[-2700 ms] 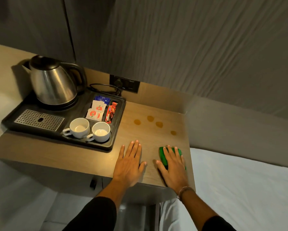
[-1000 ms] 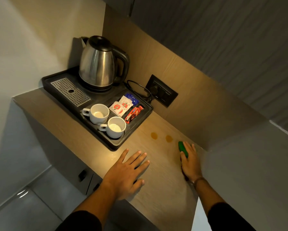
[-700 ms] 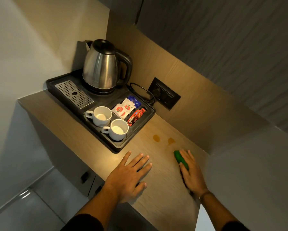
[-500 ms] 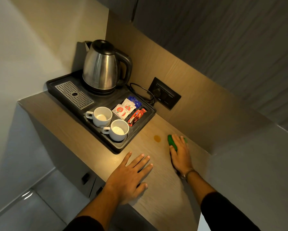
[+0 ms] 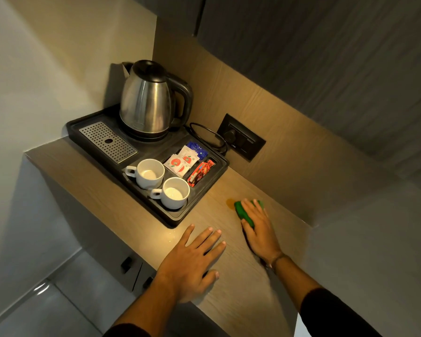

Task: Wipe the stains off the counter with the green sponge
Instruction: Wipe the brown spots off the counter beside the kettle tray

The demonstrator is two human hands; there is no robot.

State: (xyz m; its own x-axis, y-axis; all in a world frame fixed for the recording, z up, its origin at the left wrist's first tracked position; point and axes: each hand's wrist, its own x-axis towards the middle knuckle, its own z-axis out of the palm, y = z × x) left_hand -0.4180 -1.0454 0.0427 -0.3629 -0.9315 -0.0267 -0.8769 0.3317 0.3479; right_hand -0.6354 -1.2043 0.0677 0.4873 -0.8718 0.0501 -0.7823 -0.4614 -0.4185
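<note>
Pressing flat, the right hand (image 5: 259,231) covers the green sponge (image 5: 244,210) — soft, light — beside a stain (image 5: 229,202); the left hand (image 5: 192,261) lies spread, empty.

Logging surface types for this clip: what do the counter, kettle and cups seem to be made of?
Counter: looks like matte wood-grain laminate, with fine parallel streaks; could be veneer. Kettle: brushed stainless steel body with soft reflections, and a black handle, probably plastic. Cups: glossy white, probably glazed ceramic.
</note>
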